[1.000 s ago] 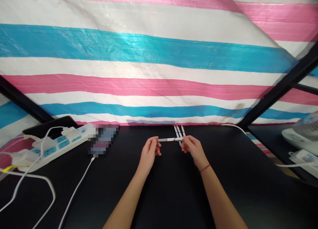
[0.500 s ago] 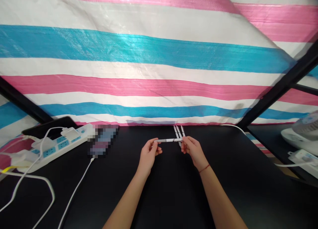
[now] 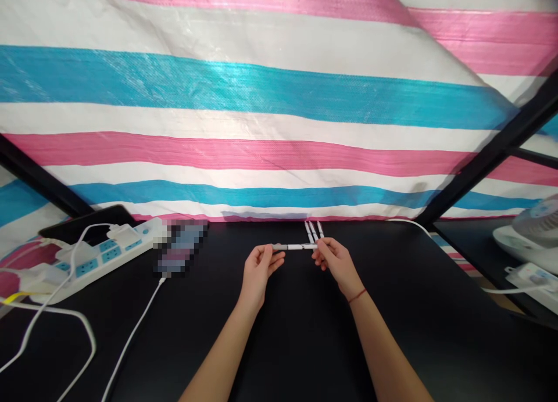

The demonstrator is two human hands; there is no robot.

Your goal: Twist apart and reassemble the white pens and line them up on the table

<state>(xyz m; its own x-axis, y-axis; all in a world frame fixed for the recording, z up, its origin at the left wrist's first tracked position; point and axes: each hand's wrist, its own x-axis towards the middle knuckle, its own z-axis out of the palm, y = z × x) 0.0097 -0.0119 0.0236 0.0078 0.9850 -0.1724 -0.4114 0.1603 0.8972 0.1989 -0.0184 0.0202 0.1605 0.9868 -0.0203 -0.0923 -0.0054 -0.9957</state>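
Between my two hands a slim white pen (image 3: 299,247) is held level above the black table (image 3: 300,332). My left hand (image 3: 260,267) pinches its left end, where the barrel looks greyish. The right end sits between the thumb and fingers of my right hand (image 3: 335,261). Just beyond my right hand, three white pens (image 3: 314,230) lie side by side, pointing toward the back edge; their near ends are partly hidden by the held pen and my hand.
At the left lies a white power strip (image 3: 100,257) with plugs and white cables. A blurred-out phone (image 3: 181,248) on a charging cable (image 3: 135,326) is beside it. A striped sheet (image 3: 261,123) hangs behind the table. A white fan base (image 3: 523,239) stands at the far right.
The pen has shifted slightly left with my left hand, and my left fingers have spread a little. My right hand stays nearly in place.
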